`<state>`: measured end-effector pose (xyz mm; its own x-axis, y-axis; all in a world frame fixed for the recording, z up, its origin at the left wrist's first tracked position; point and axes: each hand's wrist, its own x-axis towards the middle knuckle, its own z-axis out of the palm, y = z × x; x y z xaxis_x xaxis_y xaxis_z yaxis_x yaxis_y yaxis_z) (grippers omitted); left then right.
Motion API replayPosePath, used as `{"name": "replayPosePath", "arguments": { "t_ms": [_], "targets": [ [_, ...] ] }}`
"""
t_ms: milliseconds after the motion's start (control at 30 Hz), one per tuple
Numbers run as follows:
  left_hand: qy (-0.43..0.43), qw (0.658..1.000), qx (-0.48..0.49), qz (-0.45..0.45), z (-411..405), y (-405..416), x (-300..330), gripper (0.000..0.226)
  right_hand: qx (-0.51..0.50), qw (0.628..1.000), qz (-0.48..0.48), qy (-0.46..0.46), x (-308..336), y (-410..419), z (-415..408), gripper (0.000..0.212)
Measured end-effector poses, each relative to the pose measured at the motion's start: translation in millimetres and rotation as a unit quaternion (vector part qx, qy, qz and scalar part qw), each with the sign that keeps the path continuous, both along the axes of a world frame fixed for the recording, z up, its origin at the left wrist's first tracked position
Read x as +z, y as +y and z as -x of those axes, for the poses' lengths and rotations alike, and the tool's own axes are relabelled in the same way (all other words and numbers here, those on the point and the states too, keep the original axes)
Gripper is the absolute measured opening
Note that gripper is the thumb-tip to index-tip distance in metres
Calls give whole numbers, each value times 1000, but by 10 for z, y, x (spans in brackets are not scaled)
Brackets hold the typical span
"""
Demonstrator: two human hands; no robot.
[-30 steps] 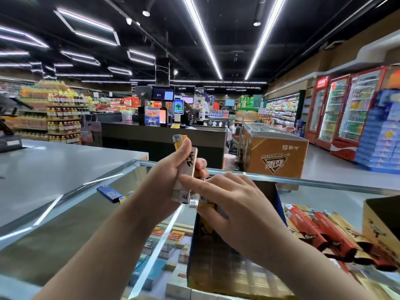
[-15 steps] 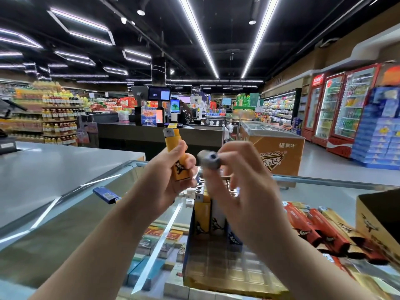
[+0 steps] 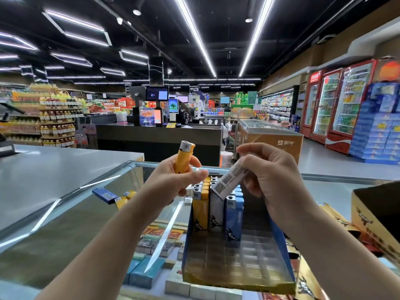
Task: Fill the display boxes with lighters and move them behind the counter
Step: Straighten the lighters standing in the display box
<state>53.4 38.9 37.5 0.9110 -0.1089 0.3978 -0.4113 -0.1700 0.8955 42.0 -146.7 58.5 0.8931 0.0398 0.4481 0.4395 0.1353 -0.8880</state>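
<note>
The left hand [image 3: 175, 178] curls around a yellow lighter [image 3: 184, 155], held upright with its metal cap above the fingers, while the right hand [image 3: 270, 178] pinches a white lighter [image 3: 229, 180] tilted cap-down, its printed label with a barcode facing up, too small to read. Directly below and between both hands stands the display box [image 3: 238, 265] on the glass counter [image 3: 65, 234], lighters upright along its far end and its near part unfilled. Left of the left wrist, a blue lighter [image 3: 104, 194] lies flat on the glass.
</note>
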Motion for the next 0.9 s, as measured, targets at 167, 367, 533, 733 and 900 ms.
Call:
{"name": "replayPosePath", "arguments": {
  "t_ms": [167,367,533,733,900],
  "targets": [
    [-105,990,-78,-45,128,-46,78,28,15,998,-36,39,-17,-1,-17,15],
    [-283,923,77,-249,118,-133,19,18,99,985,-112,86,-27,2,-40,15],
    [-293,939,59,-169,104,-91,70,9,166,975,-138,55,10,16,-18,22],
    [-216,973,0,-75,64,-96,25,25,21,994,-28,-107,25,33,43,23],
    [-75,993,90,-18,-69,-48,-55,13,-89,970,59,-216,54,2,57,16]
  ]
}}
